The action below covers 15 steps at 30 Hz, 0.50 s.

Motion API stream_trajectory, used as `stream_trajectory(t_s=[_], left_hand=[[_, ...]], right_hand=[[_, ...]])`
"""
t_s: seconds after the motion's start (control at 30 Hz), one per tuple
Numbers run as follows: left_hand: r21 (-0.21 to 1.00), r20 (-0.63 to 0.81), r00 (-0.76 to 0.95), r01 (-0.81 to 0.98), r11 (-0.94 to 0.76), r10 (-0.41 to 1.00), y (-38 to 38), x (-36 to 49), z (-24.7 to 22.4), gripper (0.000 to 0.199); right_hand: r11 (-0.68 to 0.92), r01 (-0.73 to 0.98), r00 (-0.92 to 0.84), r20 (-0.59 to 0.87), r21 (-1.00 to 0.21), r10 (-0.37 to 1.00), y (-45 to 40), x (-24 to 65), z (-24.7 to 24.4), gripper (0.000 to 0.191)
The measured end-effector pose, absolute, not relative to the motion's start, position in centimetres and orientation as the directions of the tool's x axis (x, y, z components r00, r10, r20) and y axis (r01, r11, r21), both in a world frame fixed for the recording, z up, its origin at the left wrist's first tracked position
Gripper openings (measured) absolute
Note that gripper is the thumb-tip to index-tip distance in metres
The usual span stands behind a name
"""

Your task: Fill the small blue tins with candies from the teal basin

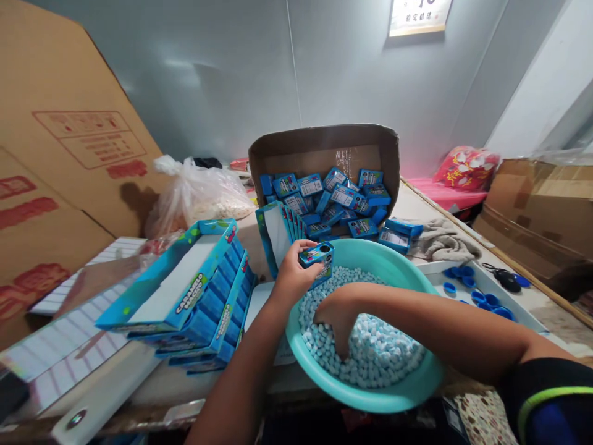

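My left hand (296, 270) grips a small blue box (319, 254) over the back left rim of a turquoise basin (370, 400). A dark round opening shows on the box's top. Light blue and white candies (384, 346) fill the lower part of the basin. Into them reaches my right hand (340, 315), its fingers pointing down and their tips buried, so what they hold is hidden. Behind the basin, a cardboard box (324, 145) lies open toward me with many small blue boxes (343, 196) in it.
Stacked blue display trays (171, 284) stand at left, beside a large carton (55, 154). A clear plastic bag (199, 191) sits behind them. At right are a white tray (435, 267) with blue caps (491, 303), a grey cloth (440, 240) and black keys (507, 279).
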<state>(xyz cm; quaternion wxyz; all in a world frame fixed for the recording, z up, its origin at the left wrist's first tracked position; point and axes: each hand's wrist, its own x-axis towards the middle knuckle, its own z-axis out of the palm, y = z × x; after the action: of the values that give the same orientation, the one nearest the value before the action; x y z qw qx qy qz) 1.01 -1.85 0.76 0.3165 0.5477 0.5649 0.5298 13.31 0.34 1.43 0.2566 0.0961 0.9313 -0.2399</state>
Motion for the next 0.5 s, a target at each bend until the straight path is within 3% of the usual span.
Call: stream_trajectory(t_s=[0.13, 0.4, 0.5], left_hand=[[0.944, 0.223, -0.209, 0.29, -0.157, 0.952, -1.8, 1.0, 0.5, 0.044], [0.933, 0.252, -0.196, 0.31, -0.183, 0.948, -1.9, 0.8, 0.0, 0.043], [0.933, 0.25, -0.204, 0.313, -0.179, 0.947, -2.0, 0.9, 0.0, 0.043]], right_hand=[[0.889, 0.291, -0.81, -0.586, -0.355, 0.031, 0.6, 13.6, 1.6, 0.102], [0.795, 0.339, -0.897, -0.428, -0.504, 0.111, 1.7, 15.4, 2.7, 0.1], [0.81, 0.312, -0.916, -0.382, -0.496, 0.119, 1.2, 15.6, 2.7, 0.118]])
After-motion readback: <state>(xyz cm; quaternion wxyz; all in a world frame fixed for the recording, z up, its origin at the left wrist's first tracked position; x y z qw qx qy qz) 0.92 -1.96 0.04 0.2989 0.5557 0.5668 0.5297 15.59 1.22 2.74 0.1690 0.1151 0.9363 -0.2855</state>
